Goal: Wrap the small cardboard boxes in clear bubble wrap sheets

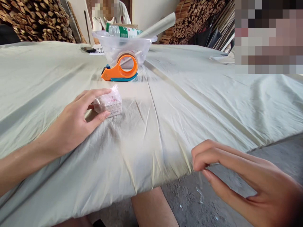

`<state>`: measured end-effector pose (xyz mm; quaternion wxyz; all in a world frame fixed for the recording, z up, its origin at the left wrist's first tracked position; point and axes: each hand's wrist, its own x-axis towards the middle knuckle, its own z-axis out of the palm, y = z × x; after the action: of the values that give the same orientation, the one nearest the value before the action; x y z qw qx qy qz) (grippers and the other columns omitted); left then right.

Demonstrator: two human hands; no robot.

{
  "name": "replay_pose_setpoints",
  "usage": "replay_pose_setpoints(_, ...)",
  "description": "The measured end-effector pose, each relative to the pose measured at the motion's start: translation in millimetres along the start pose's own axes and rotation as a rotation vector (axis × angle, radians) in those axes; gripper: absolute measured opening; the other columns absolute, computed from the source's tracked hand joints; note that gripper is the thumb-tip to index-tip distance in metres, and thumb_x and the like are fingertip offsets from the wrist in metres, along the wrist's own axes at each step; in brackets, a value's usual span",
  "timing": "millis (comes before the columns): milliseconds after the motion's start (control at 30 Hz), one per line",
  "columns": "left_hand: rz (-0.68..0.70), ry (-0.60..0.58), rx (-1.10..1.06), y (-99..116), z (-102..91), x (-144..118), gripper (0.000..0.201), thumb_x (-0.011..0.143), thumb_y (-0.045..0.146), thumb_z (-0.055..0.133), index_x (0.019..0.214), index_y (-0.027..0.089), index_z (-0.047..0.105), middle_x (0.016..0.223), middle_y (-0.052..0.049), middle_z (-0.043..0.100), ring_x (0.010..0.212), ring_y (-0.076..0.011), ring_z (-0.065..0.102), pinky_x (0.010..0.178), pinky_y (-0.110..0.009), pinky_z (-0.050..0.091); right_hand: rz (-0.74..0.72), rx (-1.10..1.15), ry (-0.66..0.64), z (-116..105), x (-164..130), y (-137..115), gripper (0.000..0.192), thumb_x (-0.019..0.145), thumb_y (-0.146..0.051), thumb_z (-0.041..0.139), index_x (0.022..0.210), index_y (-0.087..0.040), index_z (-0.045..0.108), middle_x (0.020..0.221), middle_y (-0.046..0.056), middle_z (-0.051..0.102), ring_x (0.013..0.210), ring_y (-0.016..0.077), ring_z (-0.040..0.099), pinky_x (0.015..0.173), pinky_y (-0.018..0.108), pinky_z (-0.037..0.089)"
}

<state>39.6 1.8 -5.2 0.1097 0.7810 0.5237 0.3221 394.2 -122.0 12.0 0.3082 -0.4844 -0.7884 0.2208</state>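
In the left hand (75, 118) I see a small pack (112, 104) in clear, crinkled, glossy plastic. Matt, creased cloth (151, 132) spreads rightward from it. Beyond, the tape dispenser (115, 73) looks smooth plastic, the basin (109, 47) translucent plastic, the firewood (39, 20) rough.

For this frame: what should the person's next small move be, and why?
Probably bring the right hand over to the wrapped pack. The left hand grips that pack between thumb and fingers, while the right is apart from it, near the edge of the covered table; whether its fingertips pinch anything is unclear.
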Motion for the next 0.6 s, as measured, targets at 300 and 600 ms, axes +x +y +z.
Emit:
replay_pose_setpoints(300, 0.002, 0.002, -0.005, 0.7, 0.8, 0.4, 0.053, 0.105, 0.044, 0.065, 0.158, 0.043, 0.058, 0.15, 0.001, 0.069, 0.117, -0.0201, 0.073, 0.113, -0.041, 0.055, 0.076, -0.049, -0.194, -27.0, 10.9, 6.0, 0.003, 0.112, -0.033, 0.07, 0.114, -0.034, 0.073, 0.091, -0.004, 0.074, 0.076, 0.0141, 0.066, 0.078, 0.03, 0.054)
replay_pose_setpoints(600, 0.005, -0.005, 0.004, -1.0, -0.3, 0.5, 0.053, 0.106, 0.045, 0.065, 0.158, 0.044, 0.057, 0.152, 0.001, 0.068, 0.117, -0.0203, 0.073, 0.11, -0.04, 0.055, -0.11, -0.321, -0.368, -38.1, 51.1, 44.1, 0.022, 0.103, -0.046, 0.074, 0.118, -0.029, 0.074, 0.094, 0.001, 0.073, 0.078, 0.019, 0.068, 0.07, 0.032, 0.051)
